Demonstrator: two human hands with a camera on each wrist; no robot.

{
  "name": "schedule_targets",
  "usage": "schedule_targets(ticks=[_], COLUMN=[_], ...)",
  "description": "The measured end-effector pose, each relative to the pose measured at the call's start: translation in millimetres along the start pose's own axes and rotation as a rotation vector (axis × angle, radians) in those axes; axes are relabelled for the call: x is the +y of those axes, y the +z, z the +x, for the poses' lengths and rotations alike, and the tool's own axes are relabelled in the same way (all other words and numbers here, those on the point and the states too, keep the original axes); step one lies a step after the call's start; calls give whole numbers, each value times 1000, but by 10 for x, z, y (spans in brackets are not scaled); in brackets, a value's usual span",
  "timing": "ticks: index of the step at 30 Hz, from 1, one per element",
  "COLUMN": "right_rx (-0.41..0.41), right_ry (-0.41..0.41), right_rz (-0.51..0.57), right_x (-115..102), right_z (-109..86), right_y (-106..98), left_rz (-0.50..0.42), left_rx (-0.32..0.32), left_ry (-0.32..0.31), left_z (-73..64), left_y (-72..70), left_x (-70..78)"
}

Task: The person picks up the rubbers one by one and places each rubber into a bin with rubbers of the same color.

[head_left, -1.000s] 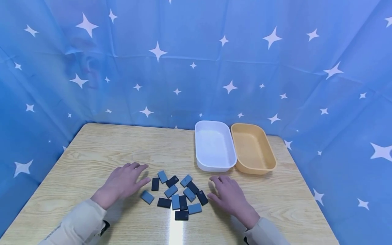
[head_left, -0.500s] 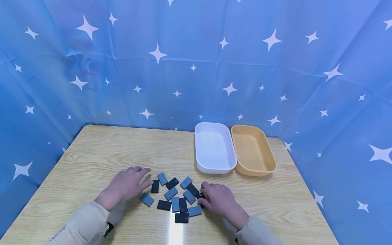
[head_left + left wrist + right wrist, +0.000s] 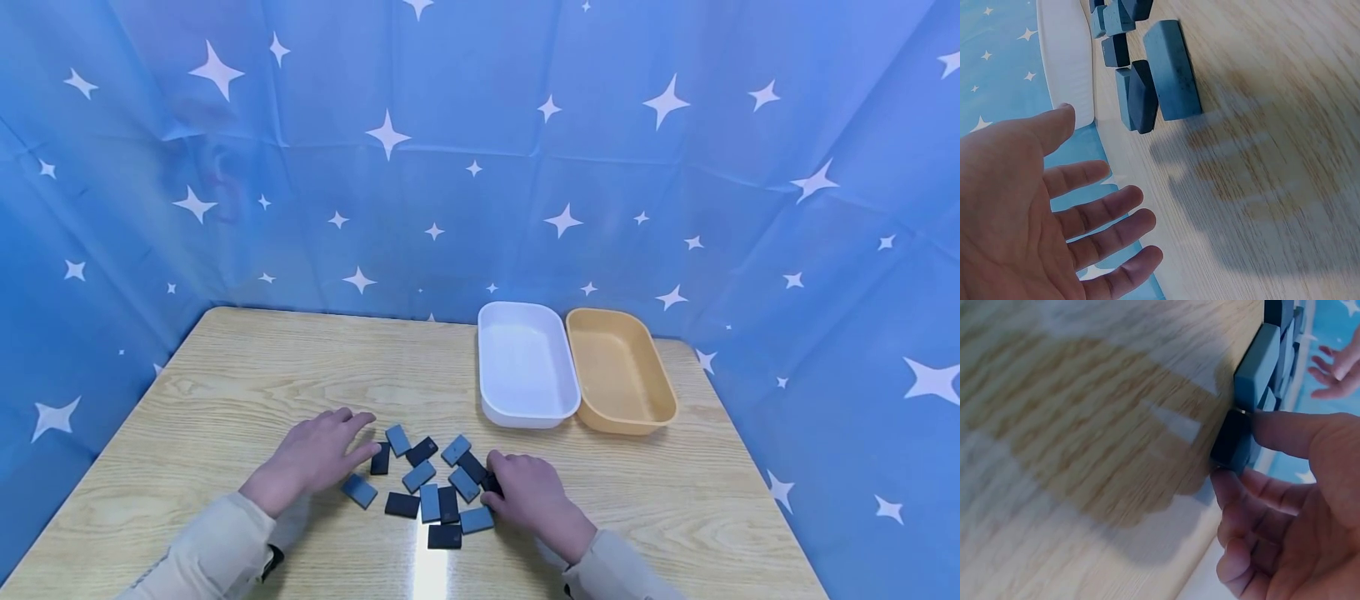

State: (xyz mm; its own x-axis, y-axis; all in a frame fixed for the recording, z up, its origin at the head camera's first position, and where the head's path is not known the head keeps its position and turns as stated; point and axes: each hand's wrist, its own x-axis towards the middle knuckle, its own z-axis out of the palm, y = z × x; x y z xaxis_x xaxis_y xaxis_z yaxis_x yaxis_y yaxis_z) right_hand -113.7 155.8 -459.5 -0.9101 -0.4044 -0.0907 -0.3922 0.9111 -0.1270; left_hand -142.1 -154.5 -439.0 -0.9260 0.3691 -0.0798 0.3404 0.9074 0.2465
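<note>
Small flat rectangular blocks, some black and some blue-grey, lie scattered between my hands on the table. At the right side of the group my right hand [image 3: 528, 497] pinches a black block [image 3: 1231, 442] between thumb and fingers. The block is still low at the tabletop and mostly hidden by the hand in the head view. My left hand [image 3: 309, 454] hovers at the left of the group, fingers spread, holding nothing. Nearest to it are a black block [image 3: 380, 459] and a blue-grey block [image 3: 360, 491]. In the left wrist view its palm [image 3: 1004, 206] faces the blocks.
A white tub [image 3: 528, 417] and an orange-tan tub [image 3: 626, 423] stand side by side at the back right of the wooden table [image 3: 300, 358]. Behind the table hangs a blue curtain [image 3: 465, 200] with white stars.
My right hand has moved left and down onto the black block at the right and closed its fingers on it. My left hand has shifted slightly right, still holding nothing.
</note>
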Motion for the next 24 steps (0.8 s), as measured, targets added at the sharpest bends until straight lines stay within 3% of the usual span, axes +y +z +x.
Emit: schedule_targets(ticks=[6,24], right_rx=[-24,-46], right_ry=[35,37], right_rz=[18,87], right_x=[-2,51], right_z=[20,55], right_y=[21,-12], left_rz=[-1,1], left_rx=[7,-1], left_ry=[0,-17], left_z=[2,14], left_y=[4,22], left_x=[9,4])
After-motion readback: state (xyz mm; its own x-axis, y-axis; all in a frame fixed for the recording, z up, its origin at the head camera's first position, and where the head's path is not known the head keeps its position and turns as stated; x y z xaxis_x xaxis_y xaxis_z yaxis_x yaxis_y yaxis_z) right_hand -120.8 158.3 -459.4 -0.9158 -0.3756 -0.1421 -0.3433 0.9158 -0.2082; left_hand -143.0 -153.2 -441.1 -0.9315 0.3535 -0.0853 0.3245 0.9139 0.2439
